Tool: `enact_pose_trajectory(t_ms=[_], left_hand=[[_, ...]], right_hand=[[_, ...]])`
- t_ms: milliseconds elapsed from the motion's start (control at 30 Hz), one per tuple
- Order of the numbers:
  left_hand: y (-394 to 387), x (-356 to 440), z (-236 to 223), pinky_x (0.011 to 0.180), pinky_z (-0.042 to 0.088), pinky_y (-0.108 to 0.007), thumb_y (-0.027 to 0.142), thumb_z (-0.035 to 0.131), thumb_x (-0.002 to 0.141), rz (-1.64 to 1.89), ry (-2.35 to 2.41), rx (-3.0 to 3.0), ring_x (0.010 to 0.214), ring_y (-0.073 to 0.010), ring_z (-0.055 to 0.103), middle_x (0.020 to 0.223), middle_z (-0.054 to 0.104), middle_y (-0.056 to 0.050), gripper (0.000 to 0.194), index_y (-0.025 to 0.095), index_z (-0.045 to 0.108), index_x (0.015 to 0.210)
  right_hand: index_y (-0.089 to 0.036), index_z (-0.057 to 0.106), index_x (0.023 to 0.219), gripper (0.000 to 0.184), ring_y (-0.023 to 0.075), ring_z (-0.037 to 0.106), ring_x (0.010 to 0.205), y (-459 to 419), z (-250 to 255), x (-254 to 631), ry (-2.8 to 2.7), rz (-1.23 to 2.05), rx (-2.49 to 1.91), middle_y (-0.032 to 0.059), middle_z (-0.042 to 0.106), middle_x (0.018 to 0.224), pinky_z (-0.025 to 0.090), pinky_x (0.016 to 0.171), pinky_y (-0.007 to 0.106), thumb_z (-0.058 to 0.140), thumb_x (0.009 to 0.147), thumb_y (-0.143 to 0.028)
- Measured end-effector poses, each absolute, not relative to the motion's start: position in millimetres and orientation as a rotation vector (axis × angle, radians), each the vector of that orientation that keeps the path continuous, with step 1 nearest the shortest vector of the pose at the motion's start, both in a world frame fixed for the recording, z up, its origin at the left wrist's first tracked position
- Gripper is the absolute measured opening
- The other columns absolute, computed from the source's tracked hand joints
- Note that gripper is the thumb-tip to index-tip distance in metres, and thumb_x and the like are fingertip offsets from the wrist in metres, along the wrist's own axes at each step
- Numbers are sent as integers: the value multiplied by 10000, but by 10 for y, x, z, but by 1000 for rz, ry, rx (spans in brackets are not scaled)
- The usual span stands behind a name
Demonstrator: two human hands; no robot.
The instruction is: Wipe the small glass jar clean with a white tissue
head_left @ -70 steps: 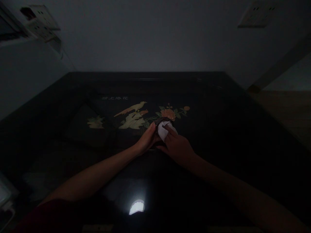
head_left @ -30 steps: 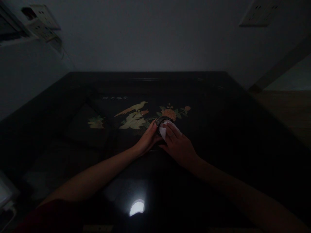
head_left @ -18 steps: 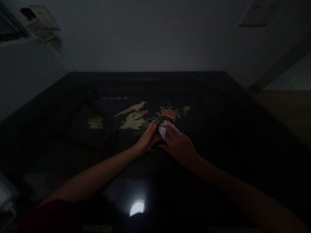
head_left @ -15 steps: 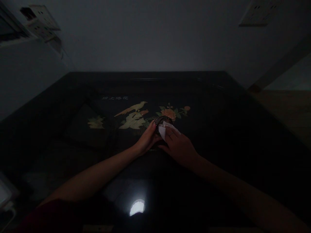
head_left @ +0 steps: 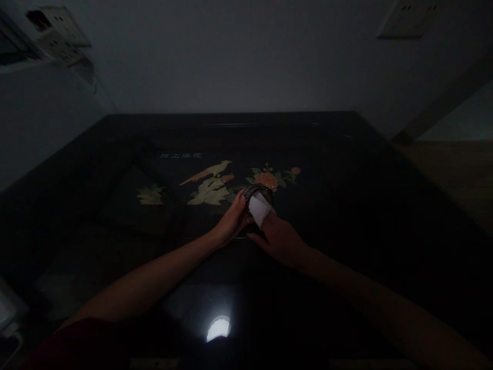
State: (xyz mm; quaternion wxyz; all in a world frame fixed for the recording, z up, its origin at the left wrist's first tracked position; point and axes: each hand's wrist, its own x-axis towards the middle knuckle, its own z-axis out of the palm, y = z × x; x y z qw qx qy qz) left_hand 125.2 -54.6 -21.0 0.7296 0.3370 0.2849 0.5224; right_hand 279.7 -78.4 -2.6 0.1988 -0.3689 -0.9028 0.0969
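A dark, round vessel with a shiny rim [head_left: 250, 190], perhaps a glass or bowl, is tilted with its mouth toward me over the table's middle. My left hand [head_left: 234, 218] is closed round its left side, the thumb near the rim. In the mouth sits a folded white tissue [head_left: 259, 207]. My right hand [head_left: 281, 239] holds the tissue at its lower right edge; its fingertips are partly hidden behind it, and the thumb points left below the vessel. The dim light hides the vessel's lower part.
The glossy black table [head_left: 308, 308] bears a bird picture [head_left: 210, 187] and orange flowers [head_left: 265, 179]. Behind it rises a wall with sockets [head_left: 408, 20] at right and more sockets [head_left: 63, 33] at left. A white device with a cable [head_left: 10, 313] lies at the lower left edge.
My right hand has moved slightly down and left, its fingers sliding from on top of the tissue to its lower edge. More of the tissue shows. My left hand keeps its hold.
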Motion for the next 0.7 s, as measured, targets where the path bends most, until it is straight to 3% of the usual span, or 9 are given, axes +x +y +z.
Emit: enact_pose_trajectory(t_ms=[100, 300, 500, 700], left_hand=[[-539, 1250, -220, 891, 472, -376, 489, 624, 796, 1142, 620, 747, 1128, -257, 530, 1262, 553, -83, 536, 245, 481, 1252], [-543, 1268, -205, 847, 487, -339, 484, 640, 783, 1136, 638, 791, 1172, -260, 492, 1364, 473, -91, 535, 258, 485, 1242], [-557, 1279, -194, 914, 458, -358, 441, 628, 807, 1143, 644, 799, 1260, -265, 420, 1408, 433, -82, 543, 268, 450, 1291], [-570, 1267, -208, 951, 433, -354, 405, 607, 835, 1144, 630, 821, 1225, -247, 464, 1362, 483, -89, 528, 257, 442, 1315]], right_hand=[[-55, 583, 1145, 387, 318, 561, 1148, -738, -9, 2796, -2592, 79, -1047, 221, 632, 1152, 530, 890, 442, 538, 884, -337], [9, 557, 1195, 509, 326, 384, 1325, -709, 39, 2810, -2616, -210, -1100, 262, 505, 1335, 474, 983, 435, 565, 865, -380], [30, 521, 1234, 514, 345, 465, 1261, -793, 48, 2763, -2590, -311, -1240, 282, 491, 1338, 508, 935, 428, 571, 869, -328], [-9, 569, 1170, 405, 323, 558, 1163, -810, 150, 2757, -2566, -134, -1227, 257, 618, 1186, 534, 886, 416, 549, 884, -296]])
